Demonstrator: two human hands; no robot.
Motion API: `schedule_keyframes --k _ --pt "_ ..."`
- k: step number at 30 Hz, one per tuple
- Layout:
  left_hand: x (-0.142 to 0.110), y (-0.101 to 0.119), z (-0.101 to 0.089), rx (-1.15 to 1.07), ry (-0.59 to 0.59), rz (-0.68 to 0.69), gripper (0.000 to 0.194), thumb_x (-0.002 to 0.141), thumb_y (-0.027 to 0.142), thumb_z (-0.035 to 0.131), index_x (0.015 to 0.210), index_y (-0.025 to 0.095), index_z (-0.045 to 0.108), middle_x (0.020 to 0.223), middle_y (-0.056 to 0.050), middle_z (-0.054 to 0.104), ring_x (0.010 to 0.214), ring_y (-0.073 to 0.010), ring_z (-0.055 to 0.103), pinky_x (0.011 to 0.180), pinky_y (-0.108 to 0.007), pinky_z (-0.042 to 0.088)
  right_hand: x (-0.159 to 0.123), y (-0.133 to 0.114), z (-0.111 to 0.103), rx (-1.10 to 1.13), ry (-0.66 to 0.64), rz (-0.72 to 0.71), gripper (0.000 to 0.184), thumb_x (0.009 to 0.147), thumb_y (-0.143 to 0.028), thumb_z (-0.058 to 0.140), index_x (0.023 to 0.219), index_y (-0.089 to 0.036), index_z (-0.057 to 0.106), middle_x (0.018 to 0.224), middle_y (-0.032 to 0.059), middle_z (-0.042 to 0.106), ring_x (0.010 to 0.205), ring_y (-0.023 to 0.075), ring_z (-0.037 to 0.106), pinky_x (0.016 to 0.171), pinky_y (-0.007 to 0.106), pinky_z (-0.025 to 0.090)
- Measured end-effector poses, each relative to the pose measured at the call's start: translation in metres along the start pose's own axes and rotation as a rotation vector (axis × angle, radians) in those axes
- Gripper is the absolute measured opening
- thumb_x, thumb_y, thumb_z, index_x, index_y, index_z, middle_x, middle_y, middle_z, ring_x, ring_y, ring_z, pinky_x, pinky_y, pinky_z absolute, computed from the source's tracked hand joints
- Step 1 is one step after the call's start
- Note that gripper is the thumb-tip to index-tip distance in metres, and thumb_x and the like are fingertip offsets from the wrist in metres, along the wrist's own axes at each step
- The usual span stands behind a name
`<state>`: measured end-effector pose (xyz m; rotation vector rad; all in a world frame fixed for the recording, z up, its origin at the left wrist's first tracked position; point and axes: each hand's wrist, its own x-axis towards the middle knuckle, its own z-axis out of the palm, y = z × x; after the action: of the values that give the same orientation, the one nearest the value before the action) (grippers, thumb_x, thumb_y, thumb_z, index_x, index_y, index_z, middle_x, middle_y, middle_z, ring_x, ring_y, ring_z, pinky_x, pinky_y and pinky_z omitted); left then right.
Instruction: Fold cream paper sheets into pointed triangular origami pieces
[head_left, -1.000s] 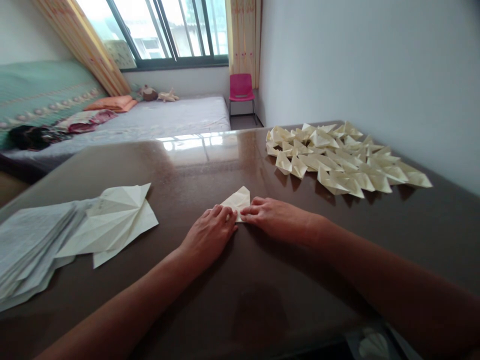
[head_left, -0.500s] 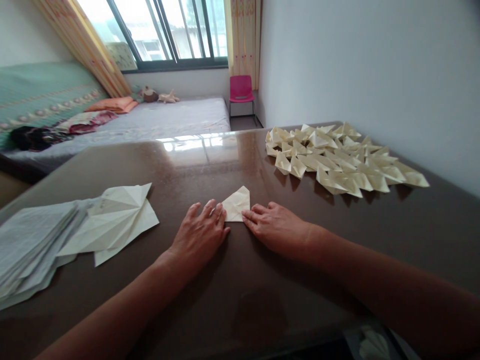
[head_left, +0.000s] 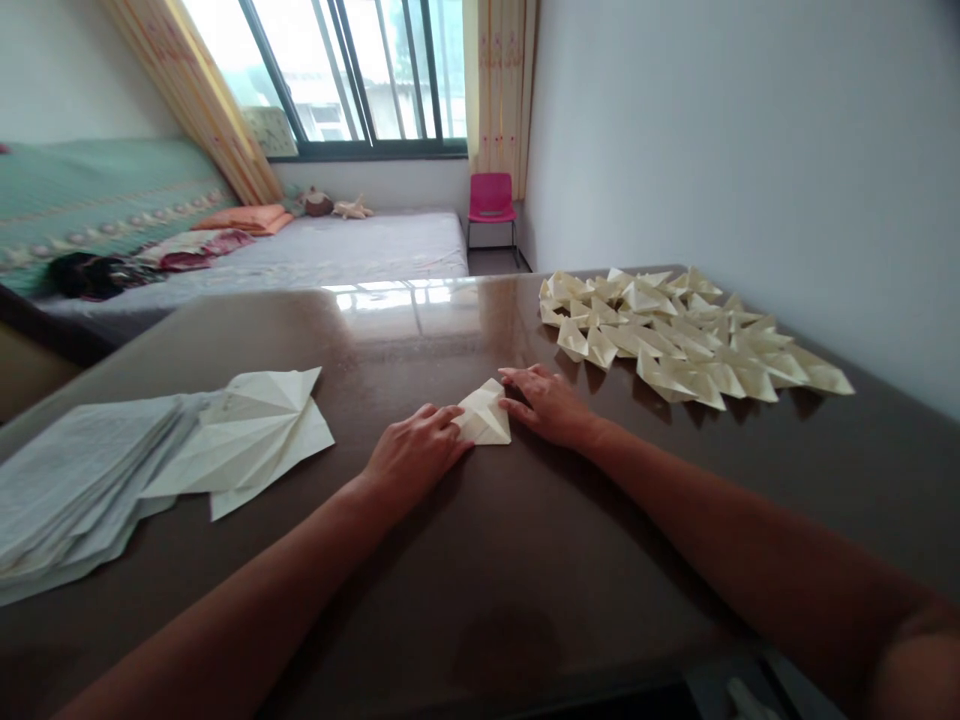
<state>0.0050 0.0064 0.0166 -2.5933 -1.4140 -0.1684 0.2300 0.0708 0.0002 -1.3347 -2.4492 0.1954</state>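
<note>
A small cream sheet of folded paper (head_left: 489, 418) lies on the brown table, with crossing creases and a pointed top. My left hand (head_left: 416, 448) has its fingers bent together over the paper's left edge, gripping that edge against the tabletop. At the paper's upper right, my right hand (head_left: 549, 405) has its thumb close to or touching the right edge. Its index finger stretches out above, apart from the thumb, and nothing is held between them.
Many folded paper pieces (head_left: 675, 335) stand in rows at the table's (head_left: 390, 600) far right, by the wall. Creased, unfolded sheets (head_left: 255, 430) overlap a paper stack (head_left: 82, 470) on the left. Beyond are a bed (head_left: 390, 240) and a pink chair (head_left: 491, 198).
My right hand has moved up from the paper's lower right corner, and its fingers have spread. My left fingers have drawn together at the left edge. The view has shifted slightly.
</note>
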Motion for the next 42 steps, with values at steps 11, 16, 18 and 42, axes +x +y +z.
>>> schedule_keyframes --k 11,16,18,42 --pt "0.002 -0.008 0.011 -0.138 0.049 -0.077 0.050 0.091 0.046 0.046 0.135 0.022 0.046 0.130 -0.007 0.058 0.118 -0.0254 0.048 0.093 -0.039 0.047 0.004 -0.003 0.008 0.063 0.042 -0.069 0.058 0.083 -0.040 0.060 0.136 -0.019 0.045 0.136 0.0130 0.046 0.125 0.0266 0.038 0.099 0.044 0.037" --pt "0.006 -0.013 0.019 -0.220 0.048 -0.097 0.051 0.091 0.045 0.046 0.136 0.020 0.045 0.133 -0.008 0.055 0.122 -0.0259 0.044 0.100 -0.043 0.042 0.010 0.006 0.008 0.043 -0.073 -0.080 0.067 0.086 -0.049 0.053 0.143 -0.018 0.036 0.136 0.0147 0.049 0.126 0.0294 0.038 0.099 0.049 0.034" --pt "0.006 -0.012 0.016 -0.193 0.097 -0.088 0.048 0.089 0.041 0.050 0.133 0.022 0.048 0.132 -0.008 0.054 0.122 -0.0268 0.043 0.099 -0.043 0.042 0.013 0.008 0.007 0.086 -0.056 -0.095 0.060 0.084 -0.046 0.057 0.136 -0.019 0.046 0.127 0.0129 0.056 0.117 0.0263 0.046 0.095 0.043 0.038" --pt "0.002 0.008 -0.003 -0.209 -0.039 0.064 0.022 0.095 0.022 0.039 0.093 0.018 0.061 0.096 -0.006 0.064 0.094 -0.0192 0.056 0.082 -0.030 0.047 -0.016 -0.016 -0.045 0.572 -0.621 -0.200 0.031 0.080 -0.016 0.054 0.106 -0.011 0.070 0.080 0.0032 0.072 0.072 0.0125 0.064 0.067 0.021 0.048"
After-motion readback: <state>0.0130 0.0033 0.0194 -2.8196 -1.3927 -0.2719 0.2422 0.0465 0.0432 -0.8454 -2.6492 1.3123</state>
